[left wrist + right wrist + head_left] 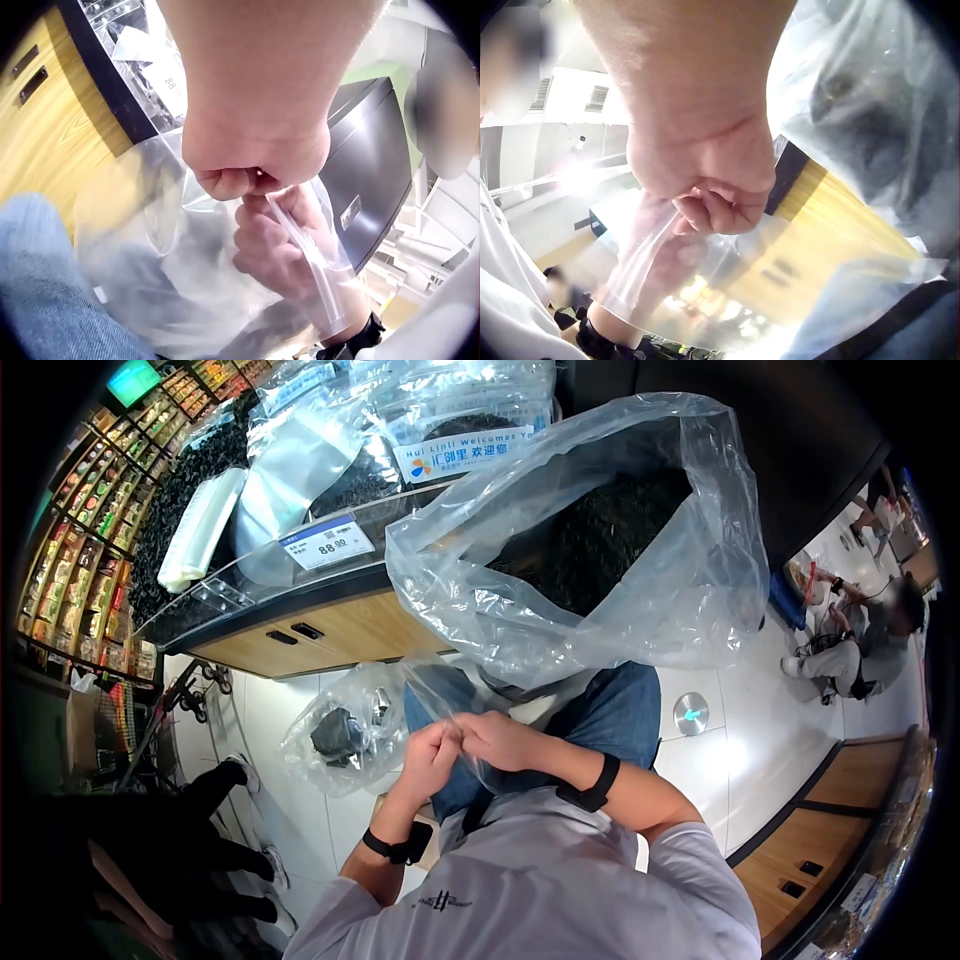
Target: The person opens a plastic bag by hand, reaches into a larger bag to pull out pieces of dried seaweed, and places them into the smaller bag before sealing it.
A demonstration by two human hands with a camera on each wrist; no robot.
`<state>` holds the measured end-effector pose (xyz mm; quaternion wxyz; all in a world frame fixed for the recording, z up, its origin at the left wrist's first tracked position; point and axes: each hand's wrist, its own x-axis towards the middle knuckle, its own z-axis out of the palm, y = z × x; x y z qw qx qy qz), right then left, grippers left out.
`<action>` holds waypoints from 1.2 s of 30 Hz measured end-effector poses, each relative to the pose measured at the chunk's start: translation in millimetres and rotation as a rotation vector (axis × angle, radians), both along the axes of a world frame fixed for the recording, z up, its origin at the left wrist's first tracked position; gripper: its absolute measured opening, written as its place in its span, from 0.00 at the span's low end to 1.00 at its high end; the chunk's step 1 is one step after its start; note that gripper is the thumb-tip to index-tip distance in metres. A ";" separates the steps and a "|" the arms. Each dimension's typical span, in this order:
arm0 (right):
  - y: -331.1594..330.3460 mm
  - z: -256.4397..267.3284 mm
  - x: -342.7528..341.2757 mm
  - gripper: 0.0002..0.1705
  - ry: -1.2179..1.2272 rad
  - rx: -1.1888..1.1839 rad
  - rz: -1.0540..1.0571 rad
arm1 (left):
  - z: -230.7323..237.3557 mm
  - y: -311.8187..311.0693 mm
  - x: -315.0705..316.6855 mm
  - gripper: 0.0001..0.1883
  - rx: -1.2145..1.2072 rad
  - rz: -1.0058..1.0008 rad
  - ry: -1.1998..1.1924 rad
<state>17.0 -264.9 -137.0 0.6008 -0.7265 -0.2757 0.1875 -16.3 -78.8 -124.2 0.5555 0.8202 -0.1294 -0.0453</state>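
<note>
In the head view my left hand (430, 760) and right hand (502, 740) meet over the lap. Both curl tightly on the edge of a thin clear plastic bag (428, 682), knuckles touching. The left wrist view has the sheer bag (142, 225) spread below the left hand (251, 161), a folded strip of it running past the right fingers. From the right wrist, the right hand (705, 172) grips the same folded edge (637, 270). Just beyond the knees stands a large open clear bag (480, 605) with dark, shredded dried goods (610, 540) inside.
A wooden display counter (330, 635) holds packed bags (460, 430), loose dark goods and a price card (328, 545). A roll of plastic bags (203, 528) lies on it. Another clear bag (340, 735) is on the floor to the left. People are on both sides.
</note>
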 end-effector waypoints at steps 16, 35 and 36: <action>-18.2 -7.9 -8.2 0.13 0.240 0.092 0.119 | -28.1 -11.6 -19.6 0.18 -0.316 0.002 0.181; -26.1 -25.8 -6.1 0.17 0.701 0.236 0.159 | -45.6 -24.6 -15.5 0.15 -0.695 0.051 0.448; -27.2 -25.6 -4.5 0.17 0.668 0.223 0.172 | -47.6 -25.5 -13.7 0.15 -0.698 0.050 0.453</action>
